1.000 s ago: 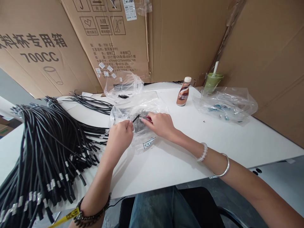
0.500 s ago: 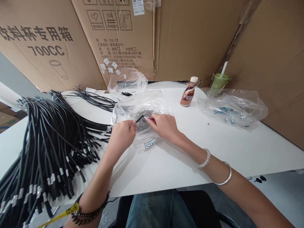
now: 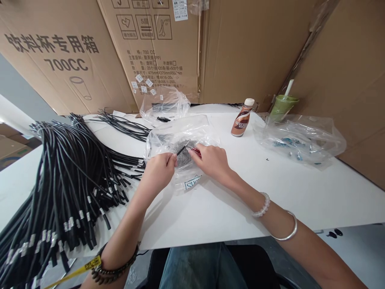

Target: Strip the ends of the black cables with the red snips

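My left hand (image 3: pixel 161 170) is closed around a short length of black cable (image 3: pixel 181 151), whose end points up and to the right. Pinched in my right hand (image 3: pixel 212 160) is a small red-handled tool (image 3: pixel 197 152) with a thin metal tip. That tip is close to the cable's end; whether they touch, I cannot tell. Both hands are over an open clear plastic bag (image 3: pixel 192 124) holding a pile of small grey metal pieces (image 3: pixel 183 158). The fingers hide most of the tool.
A large bundle of black cables (image 3: pixel 69 172) with silvery bands covers the table's left side. At the back stand a brown bottle (image 3: pixel 241 118) and a green cup (image 3: pixel 282 106). Another clear bag (image 3: pixel 303 140) with blue bits lies right. Cardboard boxes (image 3: pixel 240 48) wall the far edge.
The whole view has shifted slightly, so things appear a little further right. The tool's tip looks slightly further from the cable's end. Both hands keep their grip.
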The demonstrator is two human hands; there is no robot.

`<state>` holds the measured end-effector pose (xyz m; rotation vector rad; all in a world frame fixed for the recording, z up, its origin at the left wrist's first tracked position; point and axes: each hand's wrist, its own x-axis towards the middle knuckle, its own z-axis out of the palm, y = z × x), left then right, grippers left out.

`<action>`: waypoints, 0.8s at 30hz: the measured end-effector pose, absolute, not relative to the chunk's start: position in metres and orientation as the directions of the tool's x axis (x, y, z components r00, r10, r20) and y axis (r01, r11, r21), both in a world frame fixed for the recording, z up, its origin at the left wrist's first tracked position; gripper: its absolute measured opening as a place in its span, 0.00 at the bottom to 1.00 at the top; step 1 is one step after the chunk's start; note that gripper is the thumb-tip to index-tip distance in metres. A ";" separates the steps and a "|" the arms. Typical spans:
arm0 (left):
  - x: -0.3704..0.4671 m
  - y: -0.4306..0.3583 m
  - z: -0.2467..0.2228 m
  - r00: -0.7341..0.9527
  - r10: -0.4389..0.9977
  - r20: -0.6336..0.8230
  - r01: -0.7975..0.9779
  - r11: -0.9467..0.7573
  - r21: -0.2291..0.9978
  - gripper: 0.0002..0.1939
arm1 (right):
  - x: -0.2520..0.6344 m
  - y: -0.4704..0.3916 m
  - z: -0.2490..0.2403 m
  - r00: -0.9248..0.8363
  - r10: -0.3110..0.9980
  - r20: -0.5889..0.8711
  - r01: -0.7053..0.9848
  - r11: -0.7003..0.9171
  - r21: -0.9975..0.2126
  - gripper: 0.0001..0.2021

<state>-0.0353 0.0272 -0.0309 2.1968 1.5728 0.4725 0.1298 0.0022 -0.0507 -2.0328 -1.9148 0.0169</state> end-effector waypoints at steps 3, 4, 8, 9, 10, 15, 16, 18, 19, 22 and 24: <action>-0.036 0.026 -0.031 0.288 0.953 0.094 0.839 -0.299 0.455 0.17 | 0.137 -0.003 -0.046 0.126 0.968 0.216 0.961 -0.066 -0.267 0.18; -0.036 0.026 -0.032 0.287 0.952 0.110 0.845 -0.305 0.439 0.17 | 0.138 -0.005 -0.045 0.133 0.967 0.216 0.959 -0.071 -0.274 0.19; -0.036 0.025 -0.037 0.299 0.940 0.162 0.862 -0.339 0.377 0.17 | 0.138 -0.005 -0.043 0.112 0.972 0.207 0.950 -0.043 -0.309 0.20; -0.036 0.025 -0.038 0.304 0.937 0.172 0.865 -0.347 0.362 0.17 | 0.136 -0.004 -0.043 0.102 0.975 0.198 0.947 -0.035 -0.318 0.19; -0.036 0.024 -0.039 0.308 0.934 0.182 0.869 -0.354 0.347 0.17 | 0.135 -0.003 -0.043 0.095 0.978 0.187 0.944 -0.029 -0.329 0.19; -0.034 0.022 -0.040 0.324 0.923 0.206 0.887 -0.372 0.273 0.17 | 0.134 0.005 -0.043 0.084 0.989 0.122 0.914 -0.028 -0.404 0.19; -0.034 0.021 -0.040 0.326 0.923 0.207 0.890 -0.373 0.262 0.17 | 0.134 0.006 -0.043 0.078 0.991 0.105 0.905 -0.026 -0.425 0.20; -0.033 0.020 -0.039 0.326 0.922 0.209 0.895 -0.372 0.245 0.17 | 0.136 0.007 -0.043 0.064 0.996 0.070 0.883 -0.024 -0.469 0.21; -0.033 0.020 -0.038 0.325 0.922 0.211 0.897 -0.371 0.239 0.17 | 0.136 0.008 -0.043 0.057 0.997 0.053 0.871 -0.024 -0.491 0.22; -0.033 0.019 -0.038 0.317 0.923 0.219 0.903 -0.364 0.226 0.17 | 0.138 0.010 -0.045 0.042 0.999 0.017 0.838 -0.026 -0.545 0.22; -0.032 0.019 -0.038 0.316 0.923 0.219 0.906 -0.362 0.219 0.17 | 0.138 0.012 -0.046 0.034 0.999 0.005 0.823 -0.025 -0.567 0.22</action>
